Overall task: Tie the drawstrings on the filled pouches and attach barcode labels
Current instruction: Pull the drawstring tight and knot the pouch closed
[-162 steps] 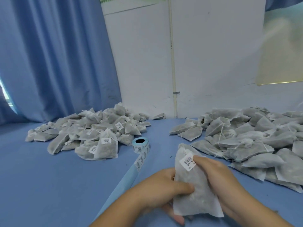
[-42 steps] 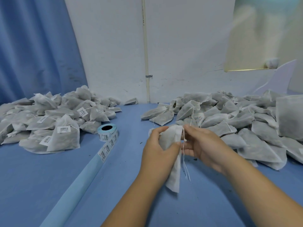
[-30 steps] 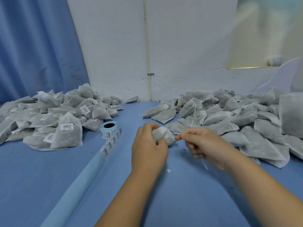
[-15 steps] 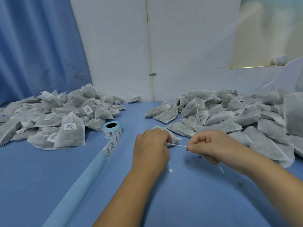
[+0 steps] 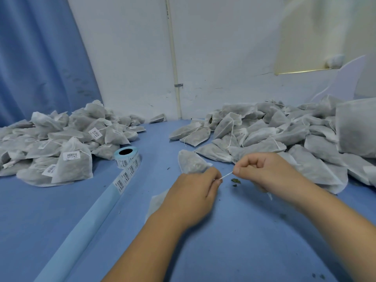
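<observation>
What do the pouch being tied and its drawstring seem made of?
The pouch looks like thin non-woven fabric: matte, grey-white, dark filling showing through. The drawstring looks like thin white cotton-type cord, taut between left hand and right hand.

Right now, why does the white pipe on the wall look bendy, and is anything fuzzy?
Head view: the wide lens bows the white pipe and the curtain edge. Head view: light is soft and even, only faint shadows under the left hand and right hand. Head view: the pale panel at top right looks smeared; the drawstring and label roll look sharp.
</observation>
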Motion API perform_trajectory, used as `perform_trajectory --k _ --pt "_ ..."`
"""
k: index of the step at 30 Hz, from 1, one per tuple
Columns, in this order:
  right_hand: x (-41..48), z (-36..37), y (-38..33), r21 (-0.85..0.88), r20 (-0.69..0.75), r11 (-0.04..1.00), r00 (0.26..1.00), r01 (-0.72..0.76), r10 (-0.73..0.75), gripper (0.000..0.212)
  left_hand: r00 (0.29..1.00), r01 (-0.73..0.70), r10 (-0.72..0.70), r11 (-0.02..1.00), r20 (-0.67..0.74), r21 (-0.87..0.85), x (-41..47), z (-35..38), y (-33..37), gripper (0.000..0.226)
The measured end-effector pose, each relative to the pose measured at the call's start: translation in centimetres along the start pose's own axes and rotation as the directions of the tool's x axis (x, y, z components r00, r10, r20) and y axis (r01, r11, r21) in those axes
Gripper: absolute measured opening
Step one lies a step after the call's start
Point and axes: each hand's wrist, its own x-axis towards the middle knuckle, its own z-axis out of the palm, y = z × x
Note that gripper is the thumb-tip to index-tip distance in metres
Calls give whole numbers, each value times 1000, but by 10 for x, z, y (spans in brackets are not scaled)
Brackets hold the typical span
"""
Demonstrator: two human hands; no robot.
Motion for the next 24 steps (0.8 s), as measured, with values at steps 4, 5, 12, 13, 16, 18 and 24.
perform_trajectory --k 4,5,12,13,16,18,24 --pt "1 2 4 31 -5 999 1000 31 -31 10 999 -50 51 991 6 -123 0 7 2 25" --pt "1 3 4 36 -5 999 999 41 -40 10 1000 -28 29 980 4 -197 -1 8 4 26" --pt "-1 1 0 -3 -60 996 995 84 -84 13 985 169 -161 807 65 -565 -2 12 10 16" --pt "-1 1 0 -28 -69 996 993 90 -92 13 981 189 -180 787 73 -588 -2 11 11 17" --pt "-2 0 1 -74 -96 992 989 105 -112 13 970 234 -223 734 99 -637 -1 8 12 19" --pt "-2 2 1 -95 -105 989 987 111 -121 13 966 248 -231 707 116 -663 -1 5 12 23" --pt "0 10 5 -122 -100 986 987 113 -125 14 954 287 -240 547 182 -786 1 -1 12 35"
